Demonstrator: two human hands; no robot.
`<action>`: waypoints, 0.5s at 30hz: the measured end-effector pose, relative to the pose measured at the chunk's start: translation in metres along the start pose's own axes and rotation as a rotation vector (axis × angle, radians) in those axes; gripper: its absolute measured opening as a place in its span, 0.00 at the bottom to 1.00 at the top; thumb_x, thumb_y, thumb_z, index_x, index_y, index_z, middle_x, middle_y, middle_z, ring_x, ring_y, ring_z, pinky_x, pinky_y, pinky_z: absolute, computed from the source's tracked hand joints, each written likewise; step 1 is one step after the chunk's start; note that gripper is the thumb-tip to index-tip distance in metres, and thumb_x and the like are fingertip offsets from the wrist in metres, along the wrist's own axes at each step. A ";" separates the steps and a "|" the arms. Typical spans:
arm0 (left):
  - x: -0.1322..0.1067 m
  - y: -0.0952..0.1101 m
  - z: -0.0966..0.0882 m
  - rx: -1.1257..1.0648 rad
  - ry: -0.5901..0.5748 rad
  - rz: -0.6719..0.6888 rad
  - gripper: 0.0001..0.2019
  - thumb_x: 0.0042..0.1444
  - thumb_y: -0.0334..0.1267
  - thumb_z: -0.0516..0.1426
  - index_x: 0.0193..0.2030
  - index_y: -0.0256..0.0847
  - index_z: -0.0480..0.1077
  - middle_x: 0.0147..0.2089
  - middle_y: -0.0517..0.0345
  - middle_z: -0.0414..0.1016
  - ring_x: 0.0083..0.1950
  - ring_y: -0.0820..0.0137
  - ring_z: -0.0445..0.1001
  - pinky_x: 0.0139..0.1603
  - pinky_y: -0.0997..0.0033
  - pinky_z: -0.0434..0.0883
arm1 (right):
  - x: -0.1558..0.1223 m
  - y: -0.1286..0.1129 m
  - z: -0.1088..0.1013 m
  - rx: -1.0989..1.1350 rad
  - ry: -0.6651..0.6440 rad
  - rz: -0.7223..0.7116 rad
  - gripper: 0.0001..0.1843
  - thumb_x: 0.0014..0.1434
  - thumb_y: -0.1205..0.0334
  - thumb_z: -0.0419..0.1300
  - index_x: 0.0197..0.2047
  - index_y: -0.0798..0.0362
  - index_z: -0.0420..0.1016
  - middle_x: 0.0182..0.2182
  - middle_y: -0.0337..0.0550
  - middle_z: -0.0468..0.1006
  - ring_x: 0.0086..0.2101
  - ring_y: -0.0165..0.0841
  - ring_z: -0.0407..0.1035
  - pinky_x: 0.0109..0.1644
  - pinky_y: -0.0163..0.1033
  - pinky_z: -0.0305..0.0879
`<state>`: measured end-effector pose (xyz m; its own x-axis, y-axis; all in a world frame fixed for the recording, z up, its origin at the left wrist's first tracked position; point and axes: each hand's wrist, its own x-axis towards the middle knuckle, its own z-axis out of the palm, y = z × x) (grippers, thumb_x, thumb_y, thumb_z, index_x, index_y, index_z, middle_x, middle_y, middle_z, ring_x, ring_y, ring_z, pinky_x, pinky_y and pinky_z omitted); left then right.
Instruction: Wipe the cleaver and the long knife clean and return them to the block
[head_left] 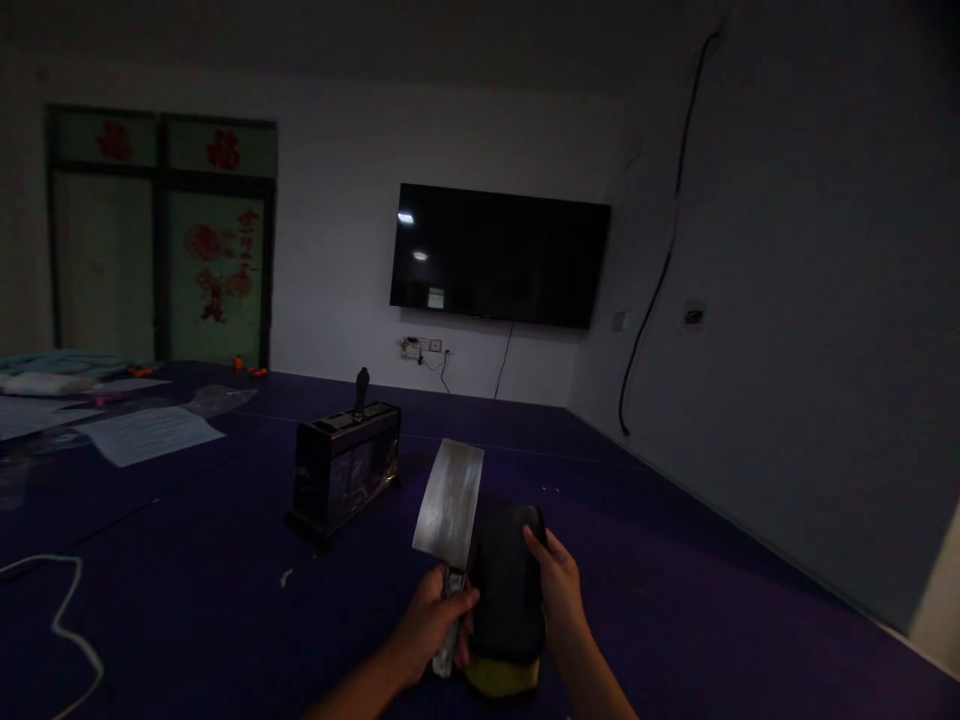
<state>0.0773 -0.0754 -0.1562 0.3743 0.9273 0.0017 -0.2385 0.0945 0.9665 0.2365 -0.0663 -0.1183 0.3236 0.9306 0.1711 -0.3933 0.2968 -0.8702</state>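
Over the purple tabletop [600,590], in the head view, I am seeing the left hand [429,622] gripping a broad grey metal cleaver [450,510] by its pale, mottled handle, fingers curled closed around it. Its long axis is running away from me, blade end farthest, tilting slightly right. The right hand [561,580] is holding a flat, black, rounded-rectangular pad [508,580] with a yellow lower end, thumb over the near face, other fingers partly hidden. The pad is sitting between cleaver and right hand, roughly parallel to the blade; whether the left fingertips are touching it, I cannot tell. Beyond, leftward, a glossy-sided black box [349,470] is standing apart from the blade, an upright black handle [362,390] rising from its top.
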 end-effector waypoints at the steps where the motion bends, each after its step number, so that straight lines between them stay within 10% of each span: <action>1: 0.001 -0.001 -0.002 0.023 0.009 0.013 0.24 0.41 0.53 0.60 0.37 0.40 0.57 0.19 0.69 0.65 0.12 0.78 0.60 0.13 0.79 0.57 | 0.002 -0.002 -0.003 -0.020 0.077 -0.071 0.24 0.41 0.50 0.67 0.41 0.54 0.75 0.31 0.42 0.80 0.29 0.38 0.73 0.33 0.41 0.70; 5: 0.006 -0.008 -0.005 0.085 -0.022 0.056 0.21 0.43 0.54 0.58 0.34 0.40 0.58 0.15 0.70 0.61 0.11 0.76 0.60 0.12 0.79 0.56 | 0.009 -0.006 -0.015 -0.369 0.195 -0.432 0.23 0.51 0.51 0.58 0.47 0.55 0.72 0.44 0.48 0.76 0.43 0.40 0.70 0.48 0.46 0.66; 9: 0.009 -0.011 -0.005 0.150 -0.057 0.043 0.18 0.44 0.50 0.58 0.33 0.40 0.58 0.15 0.70 0.61 0.10 0.76 0.60 0.11 0.79 0.56 | 0.008 0.006 -0.013 -0.833 0.026 -0.778 0.17 0.57 0.62 0.51 0.47 0.54 0.73 0.48 0.50 0.73 0.49 0.40 0.66 0.54 0.49 0.61; 15: 0.010 -0.011 -0.005 0.137 -0.087 0.038 0.17 0.44 0.48 0.58 0.34 0.39 0.59 0.15 0.71 0.61 0.09 0.75 0.60 0.10 0.78 0.56 | -0.009 0.024 0.003 -1.352 -0.248 -0.816 0.22 0.54 0.71 0.47 0.51 0.54 0.70 0.54 0.52 0.67 0.52 0.40 0.64 0.53 0.46 0.63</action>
<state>0.0795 -0.0657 -0.1681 0.4451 0.8938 0.0550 -0.1318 0.0047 0.9913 0.2213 -0.0671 -0.1396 -0.1387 0.6755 0.7242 0.8675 0.4356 -0.2401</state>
